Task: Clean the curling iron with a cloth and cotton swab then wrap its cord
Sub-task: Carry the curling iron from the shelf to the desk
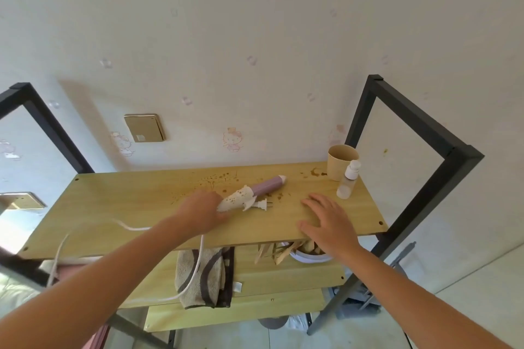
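Stained wooden shelf (127, 201) against the wall carries the curling iron (255, 191), lying slantwise: its barrel points away toward the cup (341, 161), its handle toward the left hand (204, 207), which grips that end. The right hand (326, 218) lies flat and spread beside it, holding nothing.

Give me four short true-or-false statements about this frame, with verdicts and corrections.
1. The left hand holds the curling iron by its handle end. True.
2. The right hand grips the cloth. False: it lies flat and open on the top shelf; the cloth lies on the shelf below.
3. The cup and bottle stand at the top shelf's right rear corner. True.
4. The cord is wrapped round the iron. False: it trails loose over the shelf's front edge.
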`<state>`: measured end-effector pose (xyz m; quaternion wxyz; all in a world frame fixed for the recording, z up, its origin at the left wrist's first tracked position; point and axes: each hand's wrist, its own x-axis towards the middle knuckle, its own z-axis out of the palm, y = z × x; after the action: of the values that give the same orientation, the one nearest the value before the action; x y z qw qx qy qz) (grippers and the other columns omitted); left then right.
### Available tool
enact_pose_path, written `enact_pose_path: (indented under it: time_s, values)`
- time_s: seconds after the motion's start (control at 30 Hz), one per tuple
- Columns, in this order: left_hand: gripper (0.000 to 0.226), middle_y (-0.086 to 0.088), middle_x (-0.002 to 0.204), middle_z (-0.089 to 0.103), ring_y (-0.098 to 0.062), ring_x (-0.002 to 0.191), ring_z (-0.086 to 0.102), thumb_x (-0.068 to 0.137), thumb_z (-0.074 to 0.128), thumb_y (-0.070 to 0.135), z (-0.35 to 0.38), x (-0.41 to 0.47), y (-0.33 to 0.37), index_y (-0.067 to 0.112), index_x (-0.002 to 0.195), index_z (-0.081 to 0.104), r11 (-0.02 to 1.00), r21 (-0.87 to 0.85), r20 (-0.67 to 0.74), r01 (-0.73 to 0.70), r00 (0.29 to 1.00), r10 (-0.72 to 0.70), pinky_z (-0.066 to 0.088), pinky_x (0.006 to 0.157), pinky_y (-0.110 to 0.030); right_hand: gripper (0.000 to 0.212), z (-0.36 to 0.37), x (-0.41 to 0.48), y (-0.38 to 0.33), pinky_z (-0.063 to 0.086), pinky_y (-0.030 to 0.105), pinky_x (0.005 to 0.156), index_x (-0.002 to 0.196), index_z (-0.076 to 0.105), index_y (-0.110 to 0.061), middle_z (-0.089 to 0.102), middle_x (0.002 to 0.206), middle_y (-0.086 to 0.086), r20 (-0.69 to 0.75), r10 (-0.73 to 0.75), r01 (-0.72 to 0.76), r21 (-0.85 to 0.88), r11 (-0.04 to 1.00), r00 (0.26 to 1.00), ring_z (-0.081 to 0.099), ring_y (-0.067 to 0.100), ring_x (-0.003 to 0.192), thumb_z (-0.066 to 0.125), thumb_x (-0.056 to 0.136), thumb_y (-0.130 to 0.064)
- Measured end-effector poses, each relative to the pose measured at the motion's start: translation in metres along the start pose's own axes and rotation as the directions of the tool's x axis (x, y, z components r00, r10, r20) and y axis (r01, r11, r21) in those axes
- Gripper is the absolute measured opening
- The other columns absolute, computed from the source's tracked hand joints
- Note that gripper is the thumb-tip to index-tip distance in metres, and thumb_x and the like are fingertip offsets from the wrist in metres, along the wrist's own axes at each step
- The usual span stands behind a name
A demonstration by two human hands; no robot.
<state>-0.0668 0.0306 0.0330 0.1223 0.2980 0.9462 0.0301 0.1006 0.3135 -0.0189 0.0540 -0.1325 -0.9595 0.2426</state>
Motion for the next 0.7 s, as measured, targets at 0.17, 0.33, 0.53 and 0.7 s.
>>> enact_pose_path:
  time_s: [0.17,0.33,0.53,0.7]
  values:
    - [0.003,0.003,0.068,0.070,-0.007,0.046,0.067,0.097,0.064,0.025,0.018,-0.074,-0.005,0.023,0.094,0.063,0.905,-0.404,-0.038,0.131,0.986,-0.159,0.046,0.041,-0.016,0.030,-0.009,-0.040,-0.026,0.040,0.039,0.113,0.123,0.067,-0.039,0.055,0.137,-0.024,0.047,0.112,-0.120,0.521,0.845,0.993,0.048,0.001,0.132,0.065,0.094,-0.042]
    - [0.016,0.005,0.057,0.071,-0.008,0.044,0.063,0.093,0.067,0.021,0.077,-0.182,-0.014,0.028,0.080,0.061,0.738,-0.645,-0.100,0.199,0.935,-0.340,0.043,0.039,-0.023,0.040,0.015,-0.131,-0.046,0.042,0.025,0.101,0.127,0.066,-0.045,0.060,0.139,-0.022,0.101,0.036,-0.096,0.686,0.721,0.994,0.051,-0.004,0.132,0.060,0.087,-0.051]
    - [0.017,0.008,0.059,0.073,-0.007,0.058,0.066,0.092,0.070,0.013,0.164,-0.256,-0.036,0.026,0.083,0.063,0.601,-0.737,-0.086,0.309,0.839,-0.537,0.044,0.046,-0.020,0.043,0.079,-0.202,-0.026,0.040,0.033,0.109,0.124,0.068,-0.047,0.065,0.135,-0.020,0.257,0.160,-0.298,0.703,0.646,0.953,0.055,0.000,0.130,0.058,0.083,-0.055]
    - [0.019,0.004,0.058,0.072,-0.005,0.050,0.062,0.093,0.068,0.011,0.220,-0.281,-0.045,0.018,0.076,0.061,0.431,-0.788,0.037,0.439,0.733,-0.679,0.045,0.048,-0.029,0.034,0.124,-0.226,-0.012,0.043,0.045,0.115,0.128,0.068,-0.034,0.069,0.131,-0.015,0.339,0.247,-0.417,0.674,0.609,0.908,0.059,0.004,0.128,0.058,0.095,-0.035]
